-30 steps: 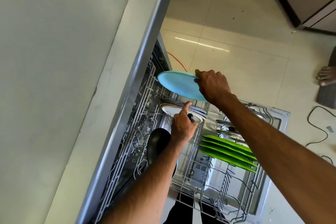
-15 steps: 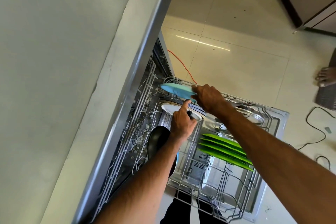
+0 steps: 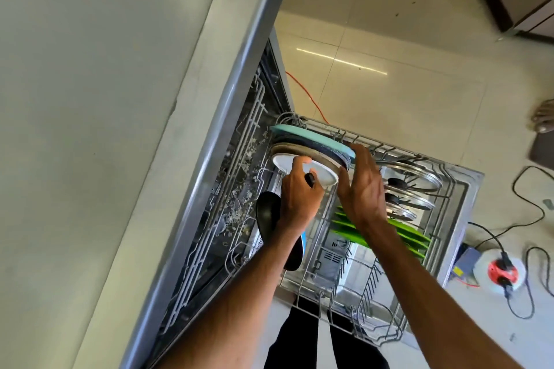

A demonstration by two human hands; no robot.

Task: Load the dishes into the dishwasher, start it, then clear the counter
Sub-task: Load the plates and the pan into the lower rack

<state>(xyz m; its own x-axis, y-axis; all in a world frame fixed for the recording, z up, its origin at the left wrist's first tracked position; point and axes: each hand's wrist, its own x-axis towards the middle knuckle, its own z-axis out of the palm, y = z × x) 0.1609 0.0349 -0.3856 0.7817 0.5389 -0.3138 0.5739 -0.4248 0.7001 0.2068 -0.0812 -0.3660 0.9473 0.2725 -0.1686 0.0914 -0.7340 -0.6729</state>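
The dishwasher's lower rack (image 3: 374,311) is pulled out. At its far end a light blue plate (image 3: 311,137) stands on edge behind a dark blue plate (image 3: 302,145), a brown plate (image 3: 299,153) and a white plate (image 3: 284,163). My right hand (image 3: 362,189) is open, its straight fingers touching the right edges of these plates. My left hand (image 3: 299,198) grips the handle of a black pan (image 3: 268,219) that stands at the rack's left side, with one finger on the white plate. Green plates (image 3: 404,237) stand in the rack's middle, partly hidden by my right forearm.
Glass lids (image 3: 410,181) lean at the rack's right end. The grey counter (image 3: 90,99) fills the left. On the floor lie an orange cable (image 3: 305,93), black cords and a cable reel (image 3: 503,272). Another person's foot (image 3: 544,118) is at the right edge.
My right hand lowered the light blue plate into the far end of the rack, let go of it, and now lies flat against the plate edges. My left hand stayed on the pan handle.
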